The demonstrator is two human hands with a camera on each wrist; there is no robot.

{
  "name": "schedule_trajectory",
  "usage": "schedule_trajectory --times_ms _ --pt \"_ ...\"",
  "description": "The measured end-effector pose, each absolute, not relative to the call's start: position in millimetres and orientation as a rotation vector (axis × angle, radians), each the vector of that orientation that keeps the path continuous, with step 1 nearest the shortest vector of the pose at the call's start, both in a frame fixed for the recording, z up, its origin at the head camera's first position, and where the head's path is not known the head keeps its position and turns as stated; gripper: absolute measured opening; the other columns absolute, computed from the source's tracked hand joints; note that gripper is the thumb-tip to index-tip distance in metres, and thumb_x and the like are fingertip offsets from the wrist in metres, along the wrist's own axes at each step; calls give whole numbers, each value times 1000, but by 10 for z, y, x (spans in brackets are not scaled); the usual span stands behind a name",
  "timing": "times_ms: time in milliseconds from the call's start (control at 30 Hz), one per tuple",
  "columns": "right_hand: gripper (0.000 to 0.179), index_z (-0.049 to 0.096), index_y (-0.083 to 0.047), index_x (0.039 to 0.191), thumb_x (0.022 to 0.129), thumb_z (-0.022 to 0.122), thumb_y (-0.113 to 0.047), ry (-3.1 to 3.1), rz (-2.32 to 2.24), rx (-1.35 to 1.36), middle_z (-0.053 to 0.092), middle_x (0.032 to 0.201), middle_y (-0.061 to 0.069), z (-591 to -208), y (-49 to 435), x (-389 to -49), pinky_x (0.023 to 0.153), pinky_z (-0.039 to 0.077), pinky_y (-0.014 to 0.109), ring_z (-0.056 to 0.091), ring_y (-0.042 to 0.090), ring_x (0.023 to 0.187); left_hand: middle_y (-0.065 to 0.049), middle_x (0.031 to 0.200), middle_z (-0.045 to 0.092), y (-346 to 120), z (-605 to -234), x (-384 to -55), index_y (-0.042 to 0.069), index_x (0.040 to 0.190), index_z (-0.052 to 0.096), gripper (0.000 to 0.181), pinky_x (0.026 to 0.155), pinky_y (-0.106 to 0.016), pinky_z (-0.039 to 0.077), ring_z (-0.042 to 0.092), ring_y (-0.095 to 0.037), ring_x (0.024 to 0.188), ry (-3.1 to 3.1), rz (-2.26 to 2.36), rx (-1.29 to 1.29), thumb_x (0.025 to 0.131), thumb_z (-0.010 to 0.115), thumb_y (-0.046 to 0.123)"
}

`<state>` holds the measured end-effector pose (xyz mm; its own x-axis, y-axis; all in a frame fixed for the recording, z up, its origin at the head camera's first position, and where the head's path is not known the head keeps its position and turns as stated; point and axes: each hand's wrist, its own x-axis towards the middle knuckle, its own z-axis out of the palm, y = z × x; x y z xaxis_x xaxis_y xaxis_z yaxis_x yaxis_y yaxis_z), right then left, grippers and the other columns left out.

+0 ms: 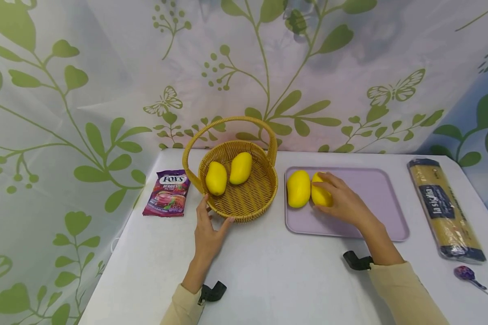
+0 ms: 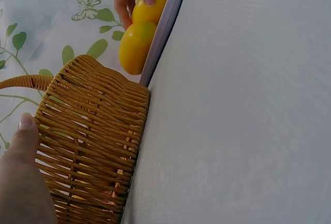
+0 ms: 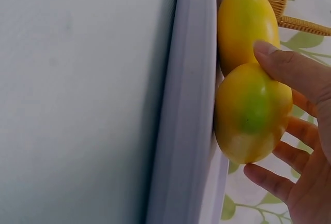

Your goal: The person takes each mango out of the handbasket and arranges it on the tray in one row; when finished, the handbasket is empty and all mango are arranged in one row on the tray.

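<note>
A round wicker basket (image 1: pixel 244 203) with a tall handle stands on the white table, two yellow mangoes (image 1: pixel 216 178) lying inside it. My left hand (image 1: pixel 209 234) holds the basket's near left side, thumb and fingers spread along its rim; the thumb (image 2: pixel 23 141) shows against the weave in the left wrist view. On the lilac tray (image 1: pixel 374 198), my right hand (image 1: pixel 343 198) grips a mango (image 3: pixel 253 115), thumb on one side and fingers curved round the other. Left of it another mango (image 1: pixel 298 188) lies close beside it on the tray.
A purple candy bag (image 1: pixel 167 194) lies left of the basket. Right of the tray are a long pasta packet (image 1: pixel 445 207) and a wrapped lollipop (image 1: pixel 465 273). A leaf-patterned curtain (image 1: pixel 244 67) hangs behind the table (image 1: pixel 276 275).
</note>
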<state>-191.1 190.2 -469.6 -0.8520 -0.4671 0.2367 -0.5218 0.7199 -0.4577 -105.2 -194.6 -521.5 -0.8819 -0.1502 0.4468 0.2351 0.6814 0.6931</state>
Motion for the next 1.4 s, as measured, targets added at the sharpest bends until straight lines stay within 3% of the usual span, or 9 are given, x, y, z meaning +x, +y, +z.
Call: schedule_trajectory --times_ms 267,1033,1400 --pt "64 63 -4 127 70 88 -14 -2751 783 855 45 146 20 -4683 1879 -1906 105 34 67 36 46 136 -15 151 37 -1939 -5212 -1053 7 153 24 93 87 -47 54 54 -28 120 -2413 -1092 -74 84 77 38" --pt "68 57 -13 136 74 86 -21 -2690 776 897 37 156 9 -4304 1710 -1785 104 33 68 29 38 144 -11 152 36 -1952 -5233 -1054 11 154 22 93 90 -44 53 53 -24 122 -2444 -1108 -35 84 76 41" --pt "71 53 -21 140 77 84 -28 -2666 776 975 33 158 5 -3993 1358 -1777 109 33 64 27 32 147 -14 152 37 -1941 -5202 -1049 11 154 23 93 88 -46 54 54 -27 121 -2432 -1104 -53 84 76 40"
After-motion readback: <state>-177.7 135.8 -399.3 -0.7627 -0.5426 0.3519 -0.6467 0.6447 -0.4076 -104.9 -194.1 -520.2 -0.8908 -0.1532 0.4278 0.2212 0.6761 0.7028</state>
